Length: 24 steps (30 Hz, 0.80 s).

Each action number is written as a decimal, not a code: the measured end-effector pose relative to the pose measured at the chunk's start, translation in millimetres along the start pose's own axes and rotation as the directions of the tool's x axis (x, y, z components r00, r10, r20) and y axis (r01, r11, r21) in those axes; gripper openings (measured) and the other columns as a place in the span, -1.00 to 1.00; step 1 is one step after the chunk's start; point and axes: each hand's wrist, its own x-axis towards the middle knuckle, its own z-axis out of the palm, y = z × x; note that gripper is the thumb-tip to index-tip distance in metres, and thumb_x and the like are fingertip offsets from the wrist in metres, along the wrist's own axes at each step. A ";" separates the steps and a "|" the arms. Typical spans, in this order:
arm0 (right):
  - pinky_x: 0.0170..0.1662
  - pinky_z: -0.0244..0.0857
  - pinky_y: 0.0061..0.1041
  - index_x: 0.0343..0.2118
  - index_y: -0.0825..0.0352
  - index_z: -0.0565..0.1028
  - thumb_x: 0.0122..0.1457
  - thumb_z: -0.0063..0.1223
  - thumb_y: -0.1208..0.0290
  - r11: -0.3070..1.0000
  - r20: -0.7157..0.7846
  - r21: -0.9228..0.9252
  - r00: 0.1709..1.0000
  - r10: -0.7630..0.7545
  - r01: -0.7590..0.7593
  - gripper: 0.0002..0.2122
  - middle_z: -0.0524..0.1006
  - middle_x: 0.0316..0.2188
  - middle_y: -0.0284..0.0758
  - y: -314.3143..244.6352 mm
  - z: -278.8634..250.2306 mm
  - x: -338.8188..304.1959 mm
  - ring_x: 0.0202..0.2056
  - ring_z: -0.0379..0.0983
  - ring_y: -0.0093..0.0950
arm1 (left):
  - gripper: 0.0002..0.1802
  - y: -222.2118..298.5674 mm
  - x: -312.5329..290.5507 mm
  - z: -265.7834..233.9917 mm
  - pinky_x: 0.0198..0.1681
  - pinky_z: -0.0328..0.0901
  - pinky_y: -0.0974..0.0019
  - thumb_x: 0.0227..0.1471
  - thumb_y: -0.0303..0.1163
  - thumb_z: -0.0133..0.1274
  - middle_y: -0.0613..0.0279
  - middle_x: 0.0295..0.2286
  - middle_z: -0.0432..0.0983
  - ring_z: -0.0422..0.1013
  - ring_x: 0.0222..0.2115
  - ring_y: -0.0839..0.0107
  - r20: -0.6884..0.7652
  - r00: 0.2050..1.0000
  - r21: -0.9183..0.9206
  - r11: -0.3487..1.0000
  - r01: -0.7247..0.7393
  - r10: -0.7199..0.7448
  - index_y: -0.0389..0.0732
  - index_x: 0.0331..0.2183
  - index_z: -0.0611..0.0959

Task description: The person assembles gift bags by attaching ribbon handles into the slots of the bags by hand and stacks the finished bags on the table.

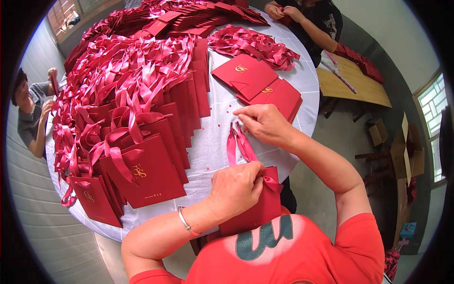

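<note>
A red paper gift bag leans between me and the round table's near edge. My left hand is closed on its upper part, next to a pink ribbon knot at the bag's right side. From there a pink ribbon runs away from me, its two dark tips lying close together. My right hand is bent over those tips, thumb and fingers drawn together at the ribbon end; the exact contact is partly hidden. Just beyond lie flat red bags without visible handles.
Finished-looking red bags with ribbon handles stand in rows on the white-covered table. Loose pink ribbons lie at the far side. Two other people work around the table. Cardboard boxes stand at right.
</note>
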 end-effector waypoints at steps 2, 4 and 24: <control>-0.35 0.39 -0.60 -0.22 0.44 0.62 0.24 0.09 0.47 1.000 0.004 0.019 1.000 0.019 -0.019 -0.83 0.62 -0.49 -0.33 -3.9 -9.3 -7.6 -0.42 0.50 -0.67 | -0.81 -0.3 -1.2 0.3 -0.40 0.43 0.12 -0.06 -0.45 0.19 0.11 -0.47 0.62 0.57 -0.44 0.12 -0.004 1.000 0.003 1.000 0.001 -0.001 -0.18 -0.30 0.61; -0.36 0.38 -0.62 -0.24 0.43 0.62 0.20 0.16 0.50 0.999 -0.004 0.032 1.000 0.023 -0.023 -0.86 0.61 -0.45 -0.36 -13.6 -18.3 -17.2 -0.42 0.48 -0.69 | -0.81 -0.3 -1.8 0.8 -0.40 0.43 0.12 -0.05 -0.45 0.18 0.11 -0.46 0.62 0.57 -0.44 0.12 -0.004 1.000 0.005 1.000 -0.003 0.003 -0.19 -0.30 0.61; -0.20 0.31 -0.33 -0.49 0.31 0.52 -0.09 0.36 0.34 0.945 0.078 -0.252 0.978 -0.194 0.208 -0.78 0.44 -0.39 -0.28 -45.0 -24.5 -122.8 -0.31 0.42 -0.27 | -0.82 -2.1 3.2 -0.4 -0.43 0.41 0.16 0.00 -0.43 0.15 0.12 -0.48 0.60 0.56 -0.47 0.13 0.043 0.998 -0.019 0.999 0.044 -0.043 -0.14 -0.27 0.67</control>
